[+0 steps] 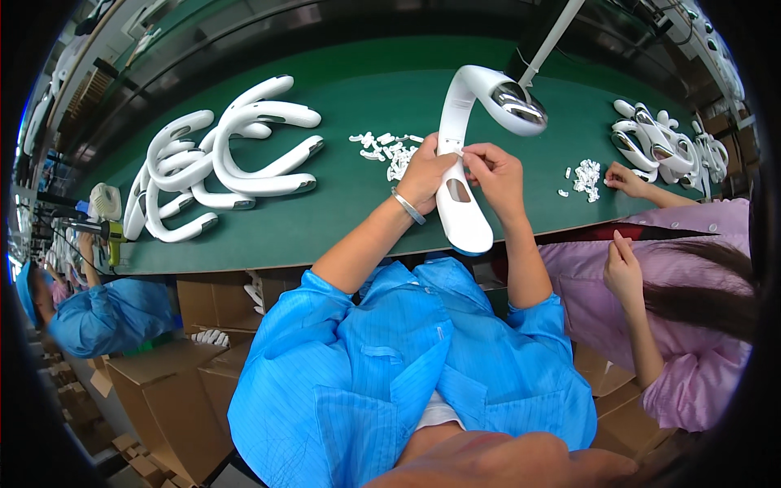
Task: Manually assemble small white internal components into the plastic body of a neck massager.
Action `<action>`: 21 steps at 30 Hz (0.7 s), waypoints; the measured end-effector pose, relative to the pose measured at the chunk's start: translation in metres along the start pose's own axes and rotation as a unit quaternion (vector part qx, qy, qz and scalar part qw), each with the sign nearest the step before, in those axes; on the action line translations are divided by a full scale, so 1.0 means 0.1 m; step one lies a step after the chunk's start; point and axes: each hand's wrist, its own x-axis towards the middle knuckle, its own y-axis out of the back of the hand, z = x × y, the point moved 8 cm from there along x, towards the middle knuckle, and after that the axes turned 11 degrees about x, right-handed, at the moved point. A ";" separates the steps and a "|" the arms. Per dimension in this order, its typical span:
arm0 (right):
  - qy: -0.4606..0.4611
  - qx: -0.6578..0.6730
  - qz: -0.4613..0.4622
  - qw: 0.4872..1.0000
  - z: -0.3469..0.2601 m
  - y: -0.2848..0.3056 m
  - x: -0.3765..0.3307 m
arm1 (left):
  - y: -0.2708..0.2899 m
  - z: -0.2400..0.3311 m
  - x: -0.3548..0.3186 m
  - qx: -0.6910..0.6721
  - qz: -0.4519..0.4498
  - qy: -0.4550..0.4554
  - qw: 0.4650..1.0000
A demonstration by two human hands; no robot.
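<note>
White plastic, curved like a neckband, is what both hands are working on: the neckband housing [461, 175] is standing up off the green bench [342, 228], its lower end over the near edge and its chrome-tipped upper end arching toward the far side. The left hand [425, 177] is clasping the housing's left edge, a bracelet at the wrist, while the right hand [494, 175] is pinching something small against the same spot; what it is pinching is too tiny to tell. A scatter of small white parts [390, 149] is lying just behind the hands, and a pile of finished housings [224, 154] is resting well off to the left. A neighbour's hand [625, 179] is reaching toward another little heap on the right. The likely risk is the tiny piece slipping from the pinch, or the housing twisting in that one-sided grip and seating it crooked.
</note>
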 end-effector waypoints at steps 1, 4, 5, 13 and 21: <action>0.051 -0.068 -0.017 0.996 -0.11 -0.05 -0.02 | 0.03 -0.01 0.01 0.016 0.003 -0.013 1.000; 0.085 -0.133 -0.033 0.987 -0.24 -0.10 -0.04 | -0.03 0.11 -0.05 0.038 0.019 -0.022 0.999; 0.086 -0.135 -0.034 0.987 -0.25 -0.09 -0.03 | -0.03 0.10 -0.03 0.037 0.019 -0.024 0.999; -0.072 0.153 -0.013 0.986 -0.12 0.15 0.06 | -0.12 0.04 0.00 -0.006 -0.009 0.007 1.000; -0.032 0.122 0.144 0.981 0.02 0.08 -0.09 | -0.27 -0.01 0.00 -0.013 -0.009 -0.035 0.999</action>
